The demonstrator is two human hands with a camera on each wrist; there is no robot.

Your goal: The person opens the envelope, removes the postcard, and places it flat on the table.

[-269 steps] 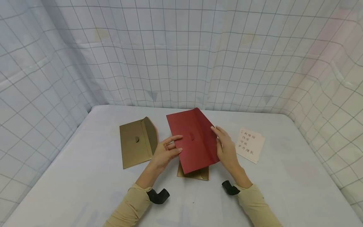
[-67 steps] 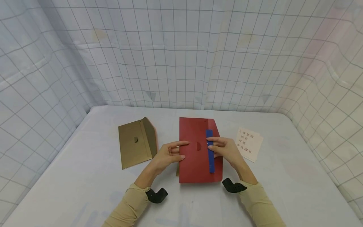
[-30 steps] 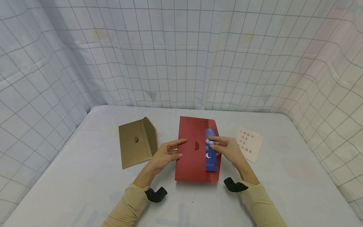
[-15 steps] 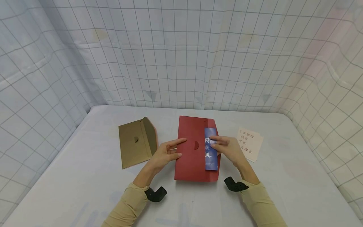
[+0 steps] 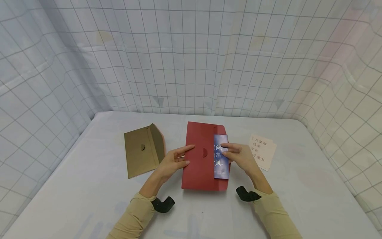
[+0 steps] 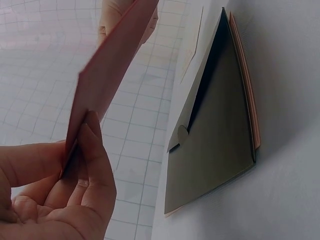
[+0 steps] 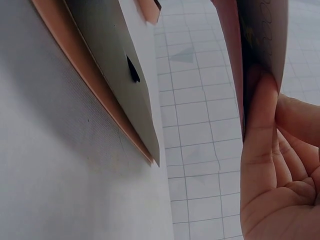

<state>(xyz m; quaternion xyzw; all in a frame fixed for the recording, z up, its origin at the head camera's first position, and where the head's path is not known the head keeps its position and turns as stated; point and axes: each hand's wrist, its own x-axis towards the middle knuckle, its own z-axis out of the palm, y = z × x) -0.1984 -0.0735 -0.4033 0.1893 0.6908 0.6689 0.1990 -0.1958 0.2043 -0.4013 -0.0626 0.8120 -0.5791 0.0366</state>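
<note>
In the head view a red envelope (image 5: 198, 166) is held up over the middle of the table, its flap side towards the right. My left hand (image 5: 171, 163) pinches its left edge between thumb and fingers. A blue card (image 5: 221, 169) with white writing sticks partly out of the envelope's mouth; the rest of it is hidden inside. My right hand (image 5: 241, 156) pinches the card's exposed right edge. In the right wrist view the thumb and a finger (image 7: 260, 135) grip the card (image 7: 270, 45) beside the red envelope wall (image 7: 232, 50).
To the left a gold envelope (image 5: 140, 154) lies with its flap open. Pale cards (image 5: 263, 152) with dark writing lie overlapping at the right. An olive-gold envelope (image 6: 215, 135) rests on the white table in the left wrist view. A white checked curtain (image 5: 191, 59) encloses the table.
The red envelope, earlier tilted with its flap in my right hand, has straightened. The blue card has come into view and slid rightward out of it, while the envelope shifts slightly left.
</note>
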